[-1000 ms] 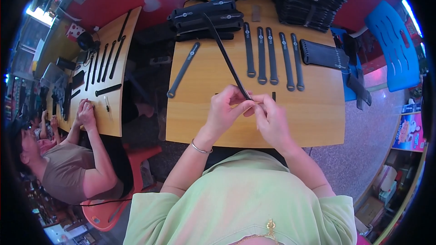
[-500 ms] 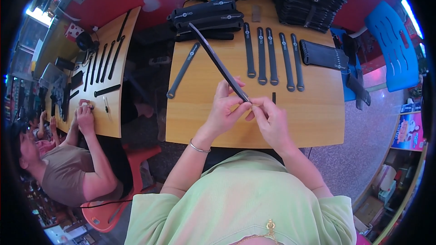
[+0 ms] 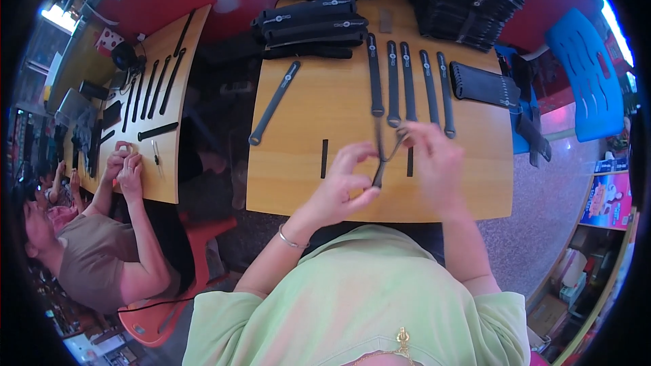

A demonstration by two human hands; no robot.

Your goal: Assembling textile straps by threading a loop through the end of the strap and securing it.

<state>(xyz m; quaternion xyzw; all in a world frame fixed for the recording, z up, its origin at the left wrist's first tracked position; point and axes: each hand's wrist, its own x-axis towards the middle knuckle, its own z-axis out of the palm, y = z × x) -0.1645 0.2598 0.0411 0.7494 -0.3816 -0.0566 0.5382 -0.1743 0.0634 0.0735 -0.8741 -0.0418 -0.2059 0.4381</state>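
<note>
Above the near middle of the table, a dark strap (image 3: 380, 169) is stretched and bent between my two hands, partly smeared by motion. The fingers of my left hand (image 3: 339, 190) are closed on its lower end. Higher up and further right, my right hand (image 3: 437, 163) pinches another part of it; that hand is blurred. Flat on the table, two short black strips lie near the hands, one strip (image 3: 324, 159) left of them and another strip (image 3: 410, 163) partly behind the right hand. Beyond are several grey straps (image 3: 408, 81) with looped ends, side by side.
A single grey strap (image 3: 274, 103) lies slanted at the table's left. Bundled straps (image 3: 312, 24) and a tall black stack (image 3: 464, 3) stand at the back. A black bundle (image 3: 483, 85) lies far right, near a blue chair (image 3: 586, 74). Another person (image 3: 112, 251) works at the left table (image 3: 159, 179).
The strap, earlier held up lengthwise towards the far left, is now bent between my hands. My right hand moved up and right. The left black strip has come into view.
</note>
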